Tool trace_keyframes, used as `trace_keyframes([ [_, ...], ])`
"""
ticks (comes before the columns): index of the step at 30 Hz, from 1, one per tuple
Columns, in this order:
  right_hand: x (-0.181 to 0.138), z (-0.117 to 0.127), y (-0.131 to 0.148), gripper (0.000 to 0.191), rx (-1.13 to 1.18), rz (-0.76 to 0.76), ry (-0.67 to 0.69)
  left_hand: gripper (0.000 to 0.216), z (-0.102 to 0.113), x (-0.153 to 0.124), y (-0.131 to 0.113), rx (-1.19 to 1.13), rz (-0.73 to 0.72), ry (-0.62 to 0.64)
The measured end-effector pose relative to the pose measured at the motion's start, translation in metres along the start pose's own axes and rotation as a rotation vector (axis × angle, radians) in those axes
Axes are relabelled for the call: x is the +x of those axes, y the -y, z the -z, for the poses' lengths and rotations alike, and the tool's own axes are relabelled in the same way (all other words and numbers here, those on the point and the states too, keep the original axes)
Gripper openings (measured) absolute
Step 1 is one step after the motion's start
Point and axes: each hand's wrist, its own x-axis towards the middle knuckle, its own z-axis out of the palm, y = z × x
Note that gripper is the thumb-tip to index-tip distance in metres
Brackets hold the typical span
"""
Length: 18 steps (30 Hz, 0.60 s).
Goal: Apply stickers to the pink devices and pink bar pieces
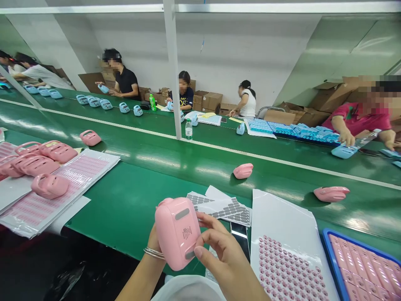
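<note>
A rounded pink plastic device [169, 238] is held up in front of me, its base side with small printed text facing me. My left hand [153, 244] grips it from behind and the left; the fingers are mostly hidden by it. One grey oval pad [182, 214] lies near its upper edge. A second grey pad [190, 253] sits at the lower edge, where the thumb and forefinger of my right hand [219, 251] pinch close together on it. Sheets of grey pads [228, 209] lie on the bench just beyond.
Pink devices [50, 186] rest on printed sheets [72, 179] at left; others [243, 171] stand on the green belt [206, 161]. At right are a sheet of round stickers [288, 267] and a blue tray [332, 255] of pink parts. A phone [240, 236] lies nearby. Co-workers handle blue devices opposite.
</note>
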Motion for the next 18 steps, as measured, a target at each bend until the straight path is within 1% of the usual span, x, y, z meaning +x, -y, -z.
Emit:
trace_keyframes([
  [2,0.0,0.0,0.003,0.008,-0.003,-0.003,0.001,0.023,-0.001,-0.002,0.0,-0.079,-0.029,0.019],
  [3,0.0,0.001,0.005,0.008,-0.004,-0.007,0.003,0.023,-0.003,-0.004,0.0,-0.111,-0.006,0.034],
  [5,-0.001,0.001,0.009,0.008,-0.007,-0.021,0.016,0.026,-0.008,-0.008,-0.002,-0.16,0.083,0.061],
  [7,-0.002,0.001,0.012,0.009,-0.014,-0.03,0.026,0.029,-0.013,-0.011,-0.004,-0.201,0.153,0.065],
  [10,-0.002,0.0,0.012,0.009,-0.021,-0.029,0.017,0.032,-0.017,-0.012,-0.007,-0.21,0.164,0.071],
  [15,-0.002,-0.002,0.007,0.011,-0.072,-0.035,-0.009,0.035,-0.012,-0.008,-0.005,-0.221,0.213,0.079],
  [18,-0.003,-0.004,0.005,0.011,-0.111,-0.025,-0.038,0.03,-0.011,-0.006,-0.004,-0.244,0.18,0.088],
])
